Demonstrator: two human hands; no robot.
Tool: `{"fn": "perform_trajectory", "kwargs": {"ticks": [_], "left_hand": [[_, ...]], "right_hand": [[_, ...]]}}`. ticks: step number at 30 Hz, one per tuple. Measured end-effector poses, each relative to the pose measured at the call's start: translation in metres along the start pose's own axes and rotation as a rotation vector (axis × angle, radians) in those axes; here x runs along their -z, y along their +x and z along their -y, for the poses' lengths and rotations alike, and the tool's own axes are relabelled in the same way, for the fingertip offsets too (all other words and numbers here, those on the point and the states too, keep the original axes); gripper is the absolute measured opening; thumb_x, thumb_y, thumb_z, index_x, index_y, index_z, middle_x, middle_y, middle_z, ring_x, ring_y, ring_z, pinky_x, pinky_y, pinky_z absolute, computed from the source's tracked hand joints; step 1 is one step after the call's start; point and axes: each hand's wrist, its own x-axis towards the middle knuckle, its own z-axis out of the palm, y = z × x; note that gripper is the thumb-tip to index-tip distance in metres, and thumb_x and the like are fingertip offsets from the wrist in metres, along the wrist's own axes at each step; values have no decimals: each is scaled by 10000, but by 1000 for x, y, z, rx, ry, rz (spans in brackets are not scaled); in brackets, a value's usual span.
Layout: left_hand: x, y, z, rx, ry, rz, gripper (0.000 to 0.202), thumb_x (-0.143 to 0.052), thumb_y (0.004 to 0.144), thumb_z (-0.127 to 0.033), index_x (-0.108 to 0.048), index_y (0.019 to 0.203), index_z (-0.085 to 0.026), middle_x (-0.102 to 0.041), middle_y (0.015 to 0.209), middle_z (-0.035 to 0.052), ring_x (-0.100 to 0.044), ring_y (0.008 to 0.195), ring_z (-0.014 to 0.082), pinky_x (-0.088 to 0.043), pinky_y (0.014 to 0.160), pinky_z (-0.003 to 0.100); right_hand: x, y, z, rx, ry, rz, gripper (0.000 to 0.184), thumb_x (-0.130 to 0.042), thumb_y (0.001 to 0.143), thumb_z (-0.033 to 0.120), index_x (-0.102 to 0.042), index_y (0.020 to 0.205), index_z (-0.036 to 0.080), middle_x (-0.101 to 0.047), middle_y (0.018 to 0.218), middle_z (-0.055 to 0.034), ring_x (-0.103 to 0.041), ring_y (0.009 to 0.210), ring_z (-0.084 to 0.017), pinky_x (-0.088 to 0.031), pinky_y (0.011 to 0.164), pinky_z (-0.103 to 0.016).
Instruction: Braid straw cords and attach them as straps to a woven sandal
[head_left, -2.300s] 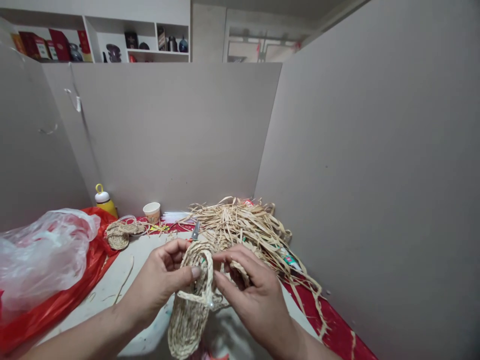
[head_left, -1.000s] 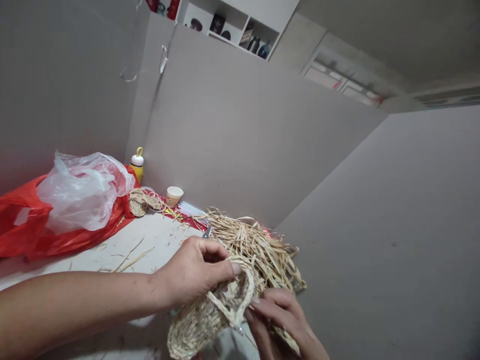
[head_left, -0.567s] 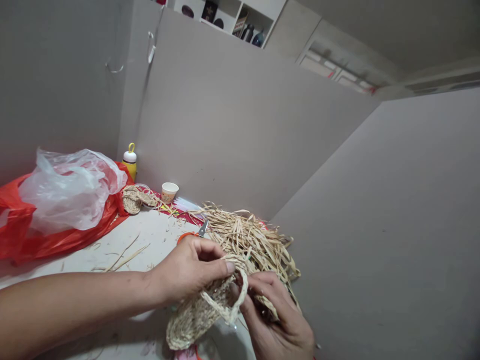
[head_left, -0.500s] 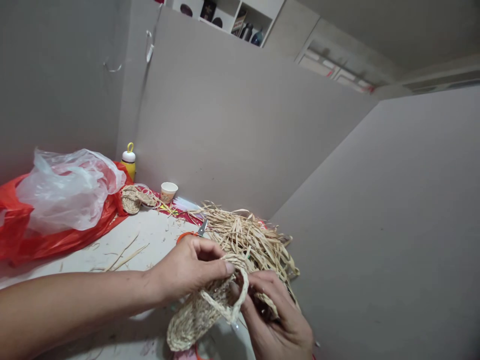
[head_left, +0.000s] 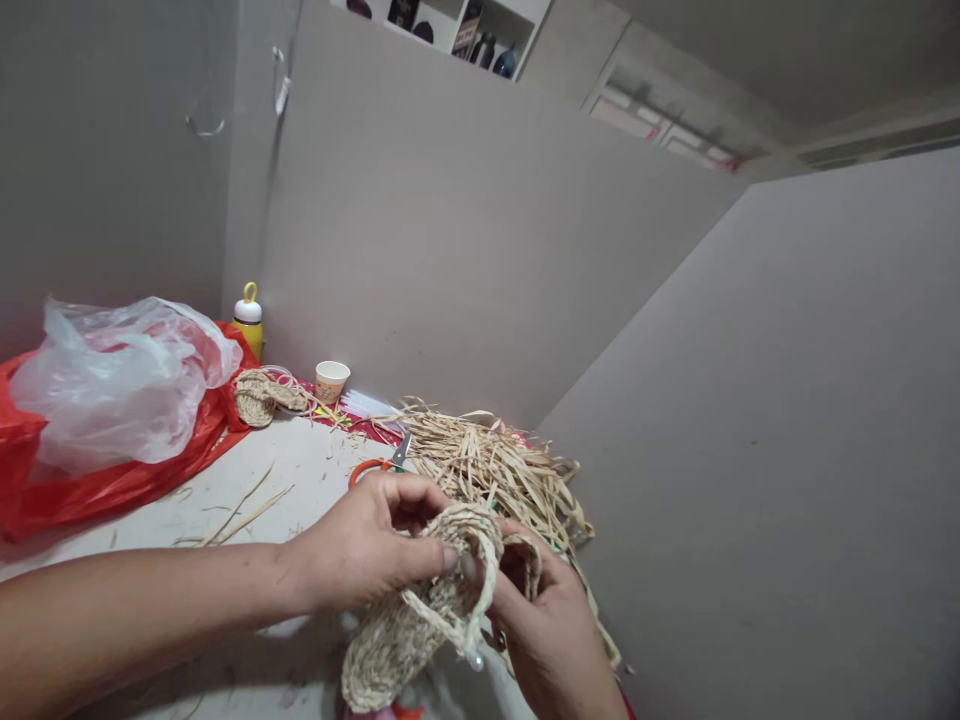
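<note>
I see grey walls (head_left: 420, 210) around the pale table (head_left: 304, 455) and, above it, the left hand (head_left: 379, 540) pinching a straw sandal (head_left: 394, 640) under its thumb while the right hand (head_left: 551, 605), half curled, grips its strapped end.

Left forearm (head_left: 142, 608): one, bare, reaching in from the left edge, nearly level, rising slightly to the left wrist (head_left: 289, 580). Left hand (head_left: 360, 545): one, bare, closed in a pinching grip; left thumb (head_left: 424, 558) extended rightward, nail showing; left forefinger (head_left: 420, 492) arched above it; other fingers partly hidden. Right hand (head_left: 551, 610): one, bare, angled up and leftward from the lower edge, fingers curled, tips hidden; right thumb (head_left: 501, 592) pointing towards the left one. Right forearm: mostly out of view. Pair: close together, thumb tips near each other
</note>
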Motion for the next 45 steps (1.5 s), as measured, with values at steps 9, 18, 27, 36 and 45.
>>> {"fn": "perform_trajectory", "kwargs": {"ticks": [9,18,27,36,45], "left_hand": [[-4,-5,4,-140,122,-12,125,-603,702,-103,-627,817,-145,-571,712,-46,-489,657,85,-412,641,219],[2,3,6,130,19,102,231,-640,623,-106,-678,850,-131,-637,752,-14,-540,684,110,-415,642,233],[2,4,9,111,19,75,224,-628,607,-128,-703,818,-138,-644,728,-12,-544,666,117,-418,639,244],[6,11,6,216,24,13,107,-662,645,-232,-630,703,-147,-548,577,-46,-455,532,81,-318,539,217],[59,53,22,205,167,-264,197,-651,593,-291,-497,549,-176,-439,487,-68,-362,444,78,-253,458,219]], "right_hand": [[-7,-7,2,67,-55,-125,186,-787,645,287,-638,711,198,-614,631,20,-548,620,-157,-422,553,-236],[0,0,-11,82,33,-130,265,-777,673,360,-651,827,186,-635,664,-2,-548,562,-150,-435,519,-240],[0,2,-12,6,18,-36,254,-767,691,310,-665,885,183,-690,752,-22,-601,671,-183,-482,617,-264],[-3,5,-9,-53,158,-33,307,-804,664,348,-676,891,185,-657,742,-14,-574,645,-159,-468,572,-248],[6,32,-18,-206,506,-54,297,-763,703,416,-728,850,160,-592,748,-3,-367,472,-47,-246,345,-136]]}}
